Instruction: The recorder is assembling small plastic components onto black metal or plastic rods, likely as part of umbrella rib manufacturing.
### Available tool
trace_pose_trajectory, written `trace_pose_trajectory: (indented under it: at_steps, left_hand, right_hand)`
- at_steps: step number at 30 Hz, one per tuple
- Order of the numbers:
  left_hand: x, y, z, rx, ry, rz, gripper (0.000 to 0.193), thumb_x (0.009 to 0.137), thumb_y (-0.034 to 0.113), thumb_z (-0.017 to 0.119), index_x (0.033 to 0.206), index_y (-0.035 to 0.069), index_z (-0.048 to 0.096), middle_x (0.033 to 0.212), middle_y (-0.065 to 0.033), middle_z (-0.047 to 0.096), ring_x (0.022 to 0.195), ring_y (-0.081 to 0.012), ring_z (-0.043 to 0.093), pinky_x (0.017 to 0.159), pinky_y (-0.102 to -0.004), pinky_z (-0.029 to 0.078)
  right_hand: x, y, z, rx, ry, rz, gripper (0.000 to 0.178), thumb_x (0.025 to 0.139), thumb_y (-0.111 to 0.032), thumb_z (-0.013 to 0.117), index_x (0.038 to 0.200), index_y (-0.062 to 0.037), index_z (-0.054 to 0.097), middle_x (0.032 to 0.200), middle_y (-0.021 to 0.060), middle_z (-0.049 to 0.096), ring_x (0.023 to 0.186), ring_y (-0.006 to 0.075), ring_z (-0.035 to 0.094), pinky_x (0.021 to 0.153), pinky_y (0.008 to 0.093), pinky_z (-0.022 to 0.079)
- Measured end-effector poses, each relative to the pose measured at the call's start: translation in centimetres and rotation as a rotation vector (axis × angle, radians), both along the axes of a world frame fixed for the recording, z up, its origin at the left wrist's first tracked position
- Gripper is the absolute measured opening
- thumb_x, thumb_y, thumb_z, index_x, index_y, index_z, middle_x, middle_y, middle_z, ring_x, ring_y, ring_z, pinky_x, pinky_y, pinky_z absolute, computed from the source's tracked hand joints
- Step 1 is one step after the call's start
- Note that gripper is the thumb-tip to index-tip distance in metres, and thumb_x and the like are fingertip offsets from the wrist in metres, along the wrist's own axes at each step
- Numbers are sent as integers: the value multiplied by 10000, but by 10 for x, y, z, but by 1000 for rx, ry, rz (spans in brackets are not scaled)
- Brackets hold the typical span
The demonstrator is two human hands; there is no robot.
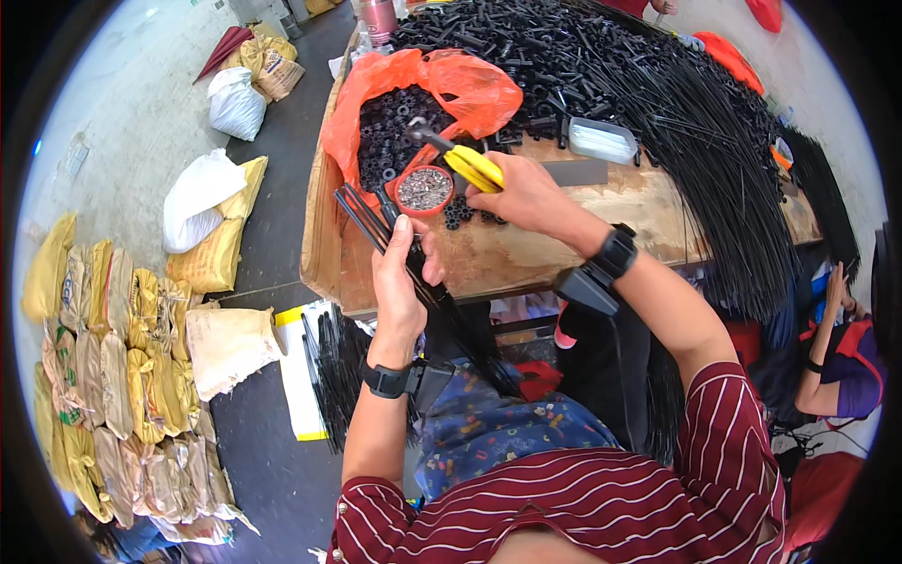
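My left hand is closed around a bundle of thin black rods, their upper ends at the table's near left corner and their lower ends trailing over my lap. In my right hand is a pair of yellow-handled pliers, its metal jaws pointing up and left. Just below the jaws sits a round red dish full of small silvery metal pieces. Behind it an orange-red plastic bag lies open, filled with black ring-shaped parts. Several small black rings lie loose beside the dish.
Black tubular parts are heaped over the far side of the wooden table. Long black rods spill off its right edge. A clear plastic tub stands among them. Bundled sacks line the floor at left. Another person's arm shows at right.
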State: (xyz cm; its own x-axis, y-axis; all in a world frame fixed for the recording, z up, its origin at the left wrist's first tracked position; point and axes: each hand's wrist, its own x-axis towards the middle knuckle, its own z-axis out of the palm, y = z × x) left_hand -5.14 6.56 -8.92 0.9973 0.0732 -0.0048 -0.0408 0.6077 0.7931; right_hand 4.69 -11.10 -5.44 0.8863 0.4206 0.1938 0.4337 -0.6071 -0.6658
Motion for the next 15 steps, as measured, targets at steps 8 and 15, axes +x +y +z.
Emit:
trace_pose_trajectory:
  at_steps: [8, 15]
  left_hand:
    - [0, 3, -5, -10, -18, -9, 277, 988, 312, 466, 950, 42, 513, 745, -37, 487, 516, -87, 424, 483, -235, 329]
    - [0, 6, -5, -12, -31, -15, 284, 981, 314, 479, 943, 35, 509, 749, -43, 491, 520, -89, 426, 489, -237, 333]
  right_hand:
    - [33, 45, -18, -252, -295, 42, 246, 716, -156, 698, 873, 3, 595, 769, 204, 645, 777, 369, 639, 689, 458, 491]
    - [41, 58, -17, -420, -272, 94, 264, 727, -185, 691, 908, -18, 595, 795, 202, 647, 808, 363, 633, 716, 459, 484]
